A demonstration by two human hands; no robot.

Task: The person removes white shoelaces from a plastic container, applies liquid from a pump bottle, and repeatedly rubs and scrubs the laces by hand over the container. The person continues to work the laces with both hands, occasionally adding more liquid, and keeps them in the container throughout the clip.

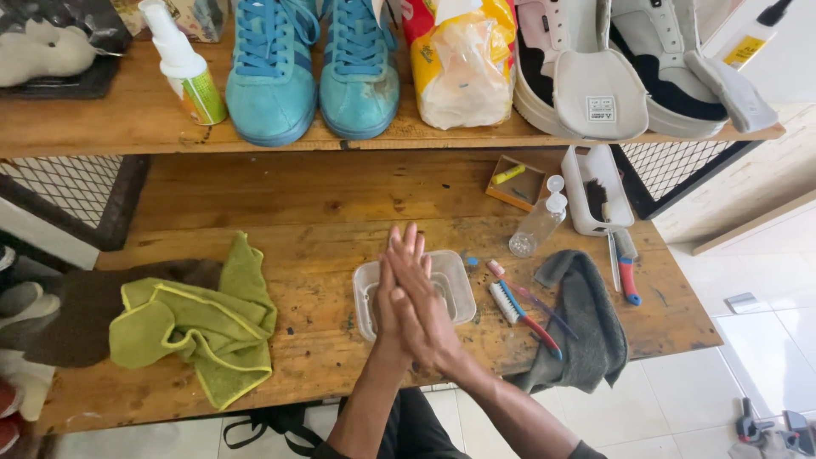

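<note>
Left hand (pixel 393 293) and right hand (pixel 425 306) pressed flat together, palm to palm, fingers straight and pointing away from the person; nothing visible between them, neither holds anything. Both hover directly over the clear plastic tub (pixel 463 293), which sits on the wooden table (pixel 323 246); can't tell whether they touch its rim. Just right of the tub: two toothbrushes (pixel 523 310), lying partly on a grey cloth (pixel 591 327). Left of the tub, well apart: crumpled green cloth (pixel 204 327). Behind the tub to the right: small clear bottle (pixel 537 225). On the shelf behind the tub: pair of blue sneakers (pixel 314 72).
</note>
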